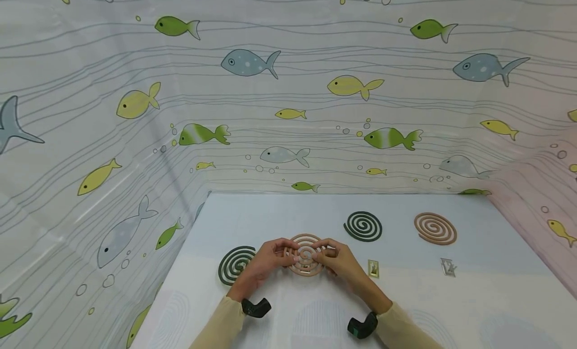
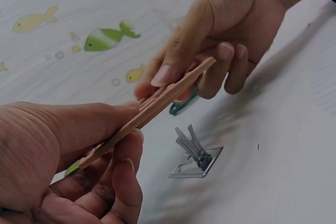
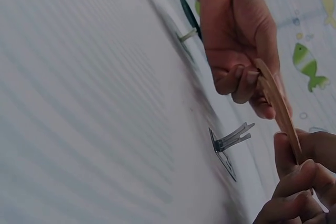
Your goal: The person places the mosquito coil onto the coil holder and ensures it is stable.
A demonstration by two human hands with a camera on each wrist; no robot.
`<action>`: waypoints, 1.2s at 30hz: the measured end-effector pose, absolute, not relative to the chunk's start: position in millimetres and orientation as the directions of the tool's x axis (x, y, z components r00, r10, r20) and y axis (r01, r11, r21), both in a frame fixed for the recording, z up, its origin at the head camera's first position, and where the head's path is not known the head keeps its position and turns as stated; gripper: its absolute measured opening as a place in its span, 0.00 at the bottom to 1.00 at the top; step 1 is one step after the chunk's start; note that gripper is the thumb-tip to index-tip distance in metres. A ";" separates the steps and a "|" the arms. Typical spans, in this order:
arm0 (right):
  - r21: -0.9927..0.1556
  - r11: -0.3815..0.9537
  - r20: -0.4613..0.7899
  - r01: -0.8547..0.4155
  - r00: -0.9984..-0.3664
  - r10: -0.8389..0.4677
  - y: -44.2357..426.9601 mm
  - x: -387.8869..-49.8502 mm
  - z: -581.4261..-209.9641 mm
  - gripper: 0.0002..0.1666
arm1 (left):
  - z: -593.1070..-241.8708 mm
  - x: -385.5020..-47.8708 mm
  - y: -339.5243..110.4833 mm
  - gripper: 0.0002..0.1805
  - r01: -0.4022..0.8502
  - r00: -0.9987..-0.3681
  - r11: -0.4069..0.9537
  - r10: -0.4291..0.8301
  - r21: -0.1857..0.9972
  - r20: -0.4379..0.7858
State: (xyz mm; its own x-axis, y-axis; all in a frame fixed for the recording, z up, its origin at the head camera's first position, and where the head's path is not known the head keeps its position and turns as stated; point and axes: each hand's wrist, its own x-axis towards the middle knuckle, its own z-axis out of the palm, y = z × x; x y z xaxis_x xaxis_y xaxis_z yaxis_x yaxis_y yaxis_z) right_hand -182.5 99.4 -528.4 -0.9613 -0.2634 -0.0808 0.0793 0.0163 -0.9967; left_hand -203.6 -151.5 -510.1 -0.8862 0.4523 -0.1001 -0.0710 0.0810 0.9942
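Both hands hold one brown mosquito coil at its opposite sides, above the white table. My left hand pinches the left rim between thumb and fingers; my right hand pinches the right rim. In the left wrist view the coil is tilted, seen nearly edge-on. Below it, apart from it, a metal coil stand rests on the table with its forked prongs up. Beside my left forearm is a dark green coil, partly hidden by that hand; the right wrist view shows a green coil raised on a stand.
Farther back on the table lie another dark green coil and another brown coil. Nearer, to the right of my hands, are a gold-toned stand and a silver stand. Fish-patterned sheeting surrounds the table's back and sides.
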 end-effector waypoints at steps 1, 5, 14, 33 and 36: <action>-0.997 0.016 -0.081 0.080 -0.961 -0.264 99.4 -182.4 -529.0 0.23 | -510.4 -203.4 -151.5 0.21 -0.072 -0.887 0.082 0.451 0.994 -0.101; -0.996 0.025 -0.084 0.081 -0.962 -0.261 98.9 -181.3 -530.8 0.23 | -512.3 -201.6 -151.1 0.21 -0.073 -0.884 0.092 0.455 0.993 -0.107; -0.996 0.029 -0.085 0.080 -0.965 -0.250 95.5 -178.5 -534.8 0.20 | -518.1 -198.9 -150.2 0.21 -0.062 -0.889 0.119 0.445 0.991 -0.109; -0.994 0.053 -0.107 0.096 -0.960 -0.260 95.6 -175.3 -538.4 0.19 | -520.9 -193.0 -149.2 0.20 -0.047 -0.887 0.125 0.450 0.991 -0.099; -0.994 0.056 -0.109 0.097 -0.960 -0.258 95.5 -175.5 -539.1 0.19 | -522.0 -193.1 -149.1 0.20 -0.051 -0.889 0.130 0.446 0.990 -0.105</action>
